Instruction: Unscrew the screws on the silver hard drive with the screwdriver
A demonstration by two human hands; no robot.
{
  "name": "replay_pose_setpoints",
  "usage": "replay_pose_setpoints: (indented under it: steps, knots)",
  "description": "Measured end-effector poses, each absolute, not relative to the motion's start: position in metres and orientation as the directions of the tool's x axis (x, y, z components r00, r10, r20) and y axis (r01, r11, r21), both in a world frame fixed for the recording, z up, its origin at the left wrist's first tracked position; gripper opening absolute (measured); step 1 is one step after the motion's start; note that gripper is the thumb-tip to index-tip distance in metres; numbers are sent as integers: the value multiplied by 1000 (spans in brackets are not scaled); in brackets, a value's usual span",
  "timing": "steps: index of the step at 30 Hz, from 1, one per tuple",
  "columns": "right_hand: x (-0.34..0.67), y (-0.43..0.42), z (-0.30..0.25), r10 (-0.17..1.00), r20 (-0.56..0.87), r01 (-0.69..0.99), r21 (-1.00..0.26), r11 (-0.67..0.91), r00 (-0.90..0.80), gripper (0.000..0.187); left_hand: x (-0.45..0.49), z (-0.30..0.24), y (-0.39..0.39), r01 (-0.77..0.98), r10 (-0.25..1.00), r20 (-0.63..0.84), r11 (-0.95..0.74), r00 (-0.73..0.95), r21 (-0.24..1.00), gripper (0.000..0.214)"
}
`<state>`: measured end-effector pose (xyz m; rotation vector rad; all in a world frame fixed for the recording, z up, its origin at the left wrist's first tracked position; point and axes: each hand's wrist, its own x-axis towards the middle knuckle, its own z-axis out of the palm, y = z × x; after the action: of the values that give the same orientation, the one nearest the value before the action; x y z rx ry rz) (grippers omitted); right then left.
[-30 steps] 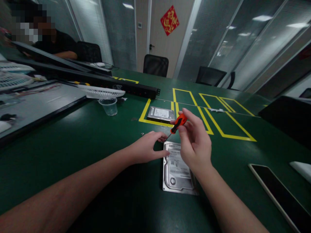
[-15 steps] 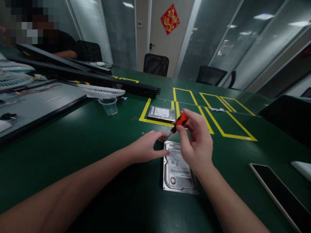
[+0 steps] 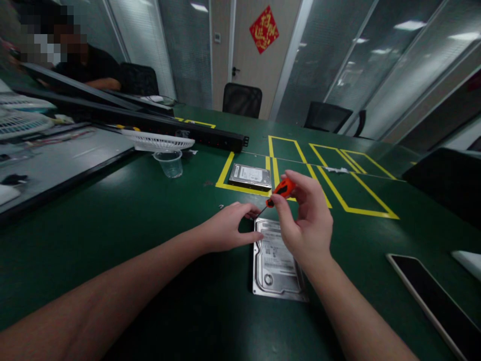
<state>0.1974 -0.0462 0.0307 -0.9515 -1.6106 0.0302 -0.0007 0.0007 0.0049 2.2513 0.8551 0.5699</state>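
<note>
A silver hard drive (image 3: 277, 258) lies label up on the green table, its long side running away from me. My left hand (image 3: 227, 228) steadies it: the thumb rests on its left edge and the curled fingers are at the far left corner. In my right hand (image 3: 308, 223), thumb and fingers pinch the handle of an orange and black screwdriver (image 3: 284, 188). The shaft slants down to the left, and its tip meets that same corner beside my left fingers. Whether a screw sits under the tip is too small to tell.
Beyond my hands, a second hard drive (image 3: 250, 174) sits inside a yellow taped box. Small screws (image 3: 221, 206) lie left of it. A clear plastic cup (image 3: 170, 164) and white fan grille (image 3: 158, 141) stand farther left. At right lies a phone (image 3: 432, 301). A person (image 3: 97, 70) sits back left.
The screwdriver handle has tilted slightly to the right and turned in my right fingers, showing more orange. My left hand and the hard drive hold their place.
</note>
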Motion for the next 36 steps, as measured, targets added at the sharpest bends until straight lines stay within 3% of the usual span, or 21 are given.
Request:
replay_pose_setpoints:
  steps: [8,18,25,36]
  knots:
    - [193,-46,28,636,772,451,-571,686,10,57,-1,5,1,408,698,173,-581,695,704,52]
    - [196,-45,28,597,801,579,-512,634,54,62,-1,7,0,423,703,154,-572,695,703,53]
    - [194,-48,29,654,756,465,-582,667,9,61,-1,5,1,415,702,162,-573,693,707,53]
    - [197,-46,29,590,806,589,-497,638,42,59,-1,5,0,410,704,168,-572,690,711,53]
